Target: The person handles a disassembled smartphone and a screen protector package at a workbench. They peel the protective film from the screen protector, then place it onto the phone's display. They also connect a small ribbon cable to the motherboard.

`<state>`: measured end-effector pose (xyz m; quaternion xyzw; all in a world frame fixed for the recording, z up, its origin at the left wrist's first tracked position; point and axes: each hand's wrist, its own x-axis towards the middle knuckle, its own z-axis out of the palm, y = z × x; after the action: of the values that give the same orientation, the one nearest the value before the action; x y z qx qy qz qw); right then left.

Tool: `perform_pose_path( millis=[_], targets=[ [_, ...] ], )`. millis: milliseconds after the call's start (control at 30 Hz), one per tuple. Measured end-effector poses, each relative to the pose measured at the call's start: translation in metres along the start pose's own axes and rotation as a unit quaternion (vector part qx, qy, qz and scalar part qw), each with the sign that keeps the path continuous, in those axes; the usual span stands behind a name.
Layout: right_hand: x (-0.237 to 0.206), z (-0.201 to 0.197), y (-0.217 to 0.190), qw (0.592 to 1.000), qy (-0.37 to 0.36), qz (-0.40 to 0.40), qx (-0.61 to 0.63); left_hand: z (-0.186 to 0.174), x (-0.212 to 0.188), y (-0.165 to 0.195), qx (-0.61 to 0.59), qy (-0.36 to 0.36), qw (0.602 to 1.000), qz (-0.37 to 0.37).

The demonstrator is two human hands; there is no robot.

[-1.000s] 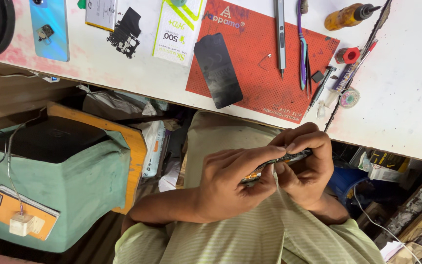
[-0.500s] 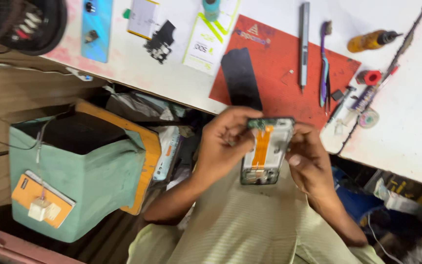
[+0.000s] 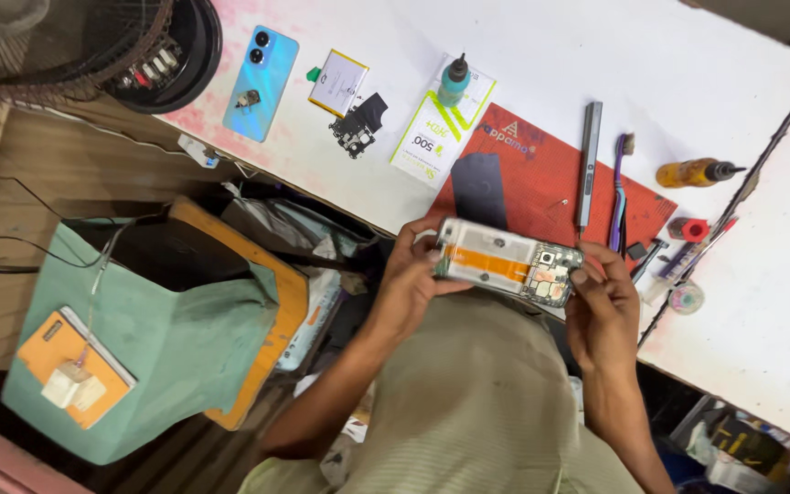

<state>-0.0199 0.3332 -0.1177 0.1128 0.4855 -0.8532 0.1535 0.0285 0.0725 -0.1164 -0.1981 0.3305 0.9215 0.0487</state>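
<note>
Both my hands hold an opened phone body (image 3: pixel 507 262) level over my lap, its inside facing up with an orange strip and a small circuit board showing. My left hand (image 3: pixel 413 271) grips the end nearest the orange strip. My right hand (image 3: pixel 602 302) grips the circuit-board end, fingers at its edge. The phone hangs just in front of the red work mat (image 3: pixel 550 178) on the white table (image 3: pixel 541 64). A dark phone panel (image 3: pixel 478 187) lies on the mat behind it.
On the table lie a blue phone (image 3: pixel 261 82), a battery (image 3: pixel 338 82), a black part (image 3: pixel 358 123), a glue bottle (image 3: pixel 454 80), a metal tool (image 3: pixel 588 163), a toothbrush (image 3: pixel 619 187) and an orange bottle (image 3: pixel 692 172). A green-and-orange box (image 3: pixel 166 338) stands at my left, a fan (image 3: pixel 75 41) behind.
The phone body turned from edge-on to upright to lying level with its inside up. My hands moved apart to its two ends. The camera view shifted.
</note>
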Motion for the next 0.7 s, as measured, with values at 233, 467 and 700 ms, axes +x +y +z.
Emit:
perform_pose_path(
  millis=[233, 467, 700],
  targets=[
    [0.046, 0.104, 0.014, 0.963, -0.157, 0.119, -0.186, -0.075, -0.004, 0.054, 0.007, -0.168, 0.974, -0.15],
    [0.086, 0.254, 0.065, 0.875, -0.299, 0.105, -0.366, -0.128, -0.009, 0.135, -0.129, -0.276, 0.937, -0.172],
    [0.151, 0.369, 0.112, 0.777, -0.327, -0.125, -0.523, -0.178, -0.011, 0.186, -0.175, -0.202, 0.963, -0.022]
  ],
)
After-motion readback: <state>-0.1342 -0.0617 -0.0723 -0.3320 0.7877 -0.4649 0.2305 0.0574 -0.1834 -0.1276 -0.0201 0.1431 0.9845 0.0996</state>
